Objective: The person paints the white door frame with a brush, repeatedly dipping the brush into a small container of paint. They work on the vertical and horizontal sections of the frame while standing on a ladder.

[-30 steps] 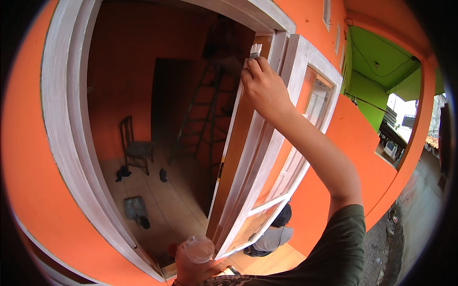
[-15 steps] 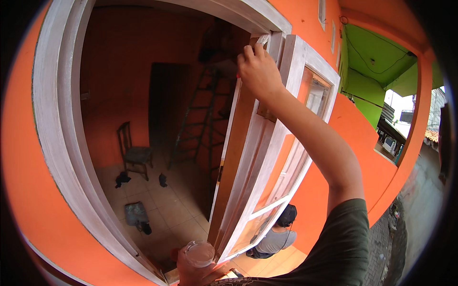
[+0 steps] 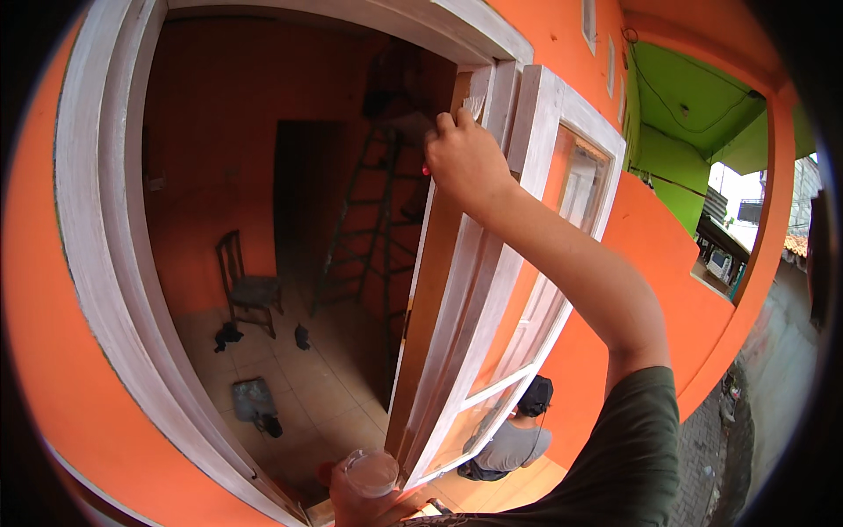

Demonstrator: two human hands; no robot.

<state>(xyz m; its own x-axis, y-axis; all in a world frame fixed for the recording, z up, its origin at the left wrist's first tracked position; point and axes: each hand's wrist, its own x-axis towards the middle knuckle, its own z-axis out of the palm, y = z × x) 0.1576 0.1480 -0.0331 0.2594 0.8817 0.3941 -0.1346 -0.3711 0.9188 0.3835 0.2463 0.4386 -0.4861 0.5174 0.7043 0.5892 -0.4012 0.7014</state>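
Note:
My right hand (image 3: 465, 158) is raised to the upper part of the window frame's right post (image 3: 457, 299), fingers closed around a paintbrush. The pale bristles of the paintbrush (image 3: 473, 106) stick out above my fingers against the wood, and a bit of red shows below the hand. White paint streaks cover part of the post; a brown strip runs along its inner side. Low in the view, my left hand (image 3: 356, 505) grips a clear plastic cup (image 3: 371, 472) with pale, whitish contents. To the right of the post stands the open glazed window sash (image 3: 544, 220).
Inside the dim room are a wooden chair (image 3: 253, 288), a stepladder (image 3: 358, 211) with a person partly visible on it, and dark items on the tiled floor (image 3: 303, 386). Beneath the sash, another person in a dark cap (image 3: 535, 397) sits low. Orange walls (image 3: 641, 290) surround the opening.
My right hand and the paintbrush have slid down the post and slightly left, baring the streaked wood above. My left hand keeps hold of the cup, nearly in place.

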